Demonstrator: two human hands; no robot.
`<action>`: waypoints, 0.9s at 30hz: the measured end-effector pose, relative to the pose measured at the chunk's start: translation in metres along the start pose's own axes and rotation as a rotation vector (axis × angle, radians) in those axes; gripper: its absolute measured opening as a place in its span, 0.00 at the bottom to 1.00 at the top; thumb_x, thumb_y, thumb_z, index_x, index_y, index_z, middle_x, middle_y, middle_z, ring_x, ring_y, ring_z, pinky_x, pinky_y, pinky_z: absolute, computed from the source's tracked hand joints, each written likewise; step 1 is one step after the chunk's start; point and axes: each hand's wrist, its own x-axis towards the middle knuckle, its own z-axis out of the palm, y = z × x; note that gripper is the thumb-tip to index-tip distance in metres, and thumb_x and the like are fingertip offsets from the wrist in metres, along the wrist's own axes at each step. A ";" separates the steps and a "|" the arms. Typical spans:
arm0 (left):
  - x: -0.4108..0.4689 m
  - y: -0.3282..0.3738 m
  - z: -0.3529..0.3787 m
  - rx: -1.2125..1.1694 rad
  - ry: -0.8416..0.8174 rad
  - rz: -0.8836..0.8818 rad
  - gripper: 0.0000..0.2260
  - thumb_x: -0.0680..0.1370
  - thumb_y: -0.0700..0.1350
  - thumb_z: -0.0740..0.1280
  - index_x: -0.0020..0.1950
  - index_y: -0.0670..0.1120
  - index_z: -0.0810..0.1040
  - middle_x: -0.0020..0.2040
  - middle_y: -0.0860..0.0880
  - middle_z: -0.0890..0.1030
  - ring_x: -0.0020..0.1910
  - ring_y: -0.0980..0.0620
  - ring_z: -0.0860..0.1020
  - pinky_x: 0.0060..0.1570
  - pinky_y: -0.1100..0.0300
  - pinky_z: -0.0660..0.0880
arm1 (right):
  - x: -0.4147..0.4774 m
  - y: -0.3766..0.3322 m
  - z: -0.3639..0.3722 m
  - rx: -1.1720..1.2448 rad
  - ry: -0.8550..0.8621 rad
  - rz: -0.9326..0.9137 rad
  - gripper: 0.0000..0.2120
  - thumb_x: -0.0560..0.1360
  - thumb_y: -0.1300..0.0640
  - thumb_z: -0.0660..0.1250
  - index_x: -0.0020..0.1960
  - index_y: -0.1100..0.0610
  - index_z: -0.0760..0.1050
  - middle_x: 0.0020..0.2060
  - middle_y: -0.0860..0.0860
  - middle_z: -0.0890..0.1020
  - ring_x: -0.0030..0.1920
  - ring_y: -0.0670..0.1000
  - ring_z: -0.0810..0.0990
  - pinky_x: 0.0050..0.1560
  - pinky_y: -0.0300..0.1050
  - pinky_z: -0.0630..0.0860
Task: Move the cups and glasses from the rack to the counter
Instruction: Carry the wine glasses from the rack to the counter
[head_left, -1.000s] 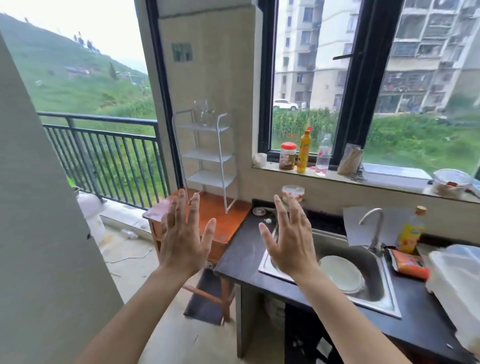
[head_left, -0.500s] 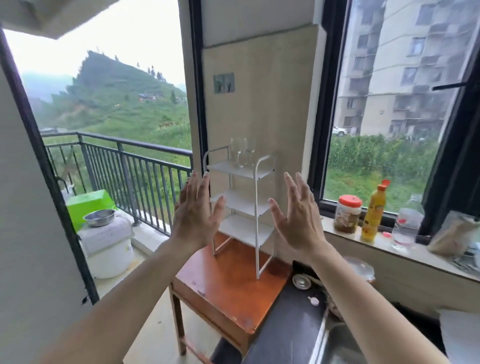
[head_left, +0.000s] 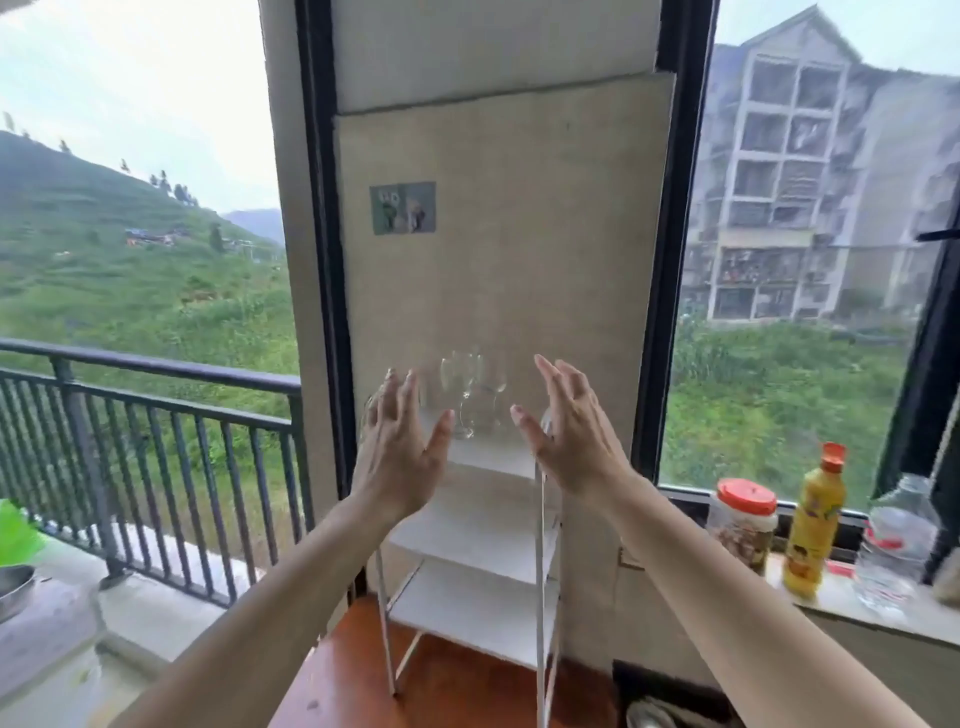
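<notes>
While both hands, left (head_left: 400, 447) and right (head_left: 569, 436), flank them with grips apart, clear stemmed glasses (head_left: 470, 389) stand on the white rack's (head_left: 475, 540) top shelf.

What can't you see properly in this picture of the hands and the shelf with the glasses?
- Glasses on the top shelf of the white rack, head view: clear glass against a pale wall, so their number is unclear.
- Left hand and right hand: both open; they cover the rack's top corners.
- Wall sticker: too small and blurred to read.
- Counter: cut off by the bottom edge.
</notes>
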 end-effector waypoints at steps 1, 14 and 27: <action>0.019 -0.009 0.006 -0.017 -0.017 0.003 0.34 0.80 0.65 0.49 0.81 0.49 0.48 0.82 0.44 0.49 0.81 0.47 0.48 0.78 0.47 0.51 | 0.016 -0.003 0.005 -0.023 -0.016 0.016 0.34 0.81 0.40 0.58 0.82 0.49 0.49 0.79 0.56 0.58 0.78 0.57 0.60 0.76 0.55 0.61; 0.122 -0.059 0.077 -0.206 -0.208 -0.045 0.29 0.80 0.65 0.56 0.79 0.63 0.51 0.81 0.43 0.50 0.79 0.42 0.52 0.73 0.42 0.58 | 0.142 0.007 0.063 -0.169 -0.318 0.233 0.34 0.79 0.43 0.64 0.81 0.45 0.54 0.74 0.60 0.63 0.72 0.62 0.70 0.70 0.57 0.70; 0.135 -0.064 0.111 -0.528 -0.106 -0.069 0.18 0.78 0.59 0.65 0.54 0.57 0.56 0.61 0.45 0.73 0.58 0.51 0.76 0.59 0.48 0.74 | 0.151 0.028 0.073 0.019 -0.250 0.282 0.15 0.79 0.44 0.66 0.53 0.54 0.66 0.59 0.58 0.75 0.52 0.56 0.74 0.50 0.45 0.68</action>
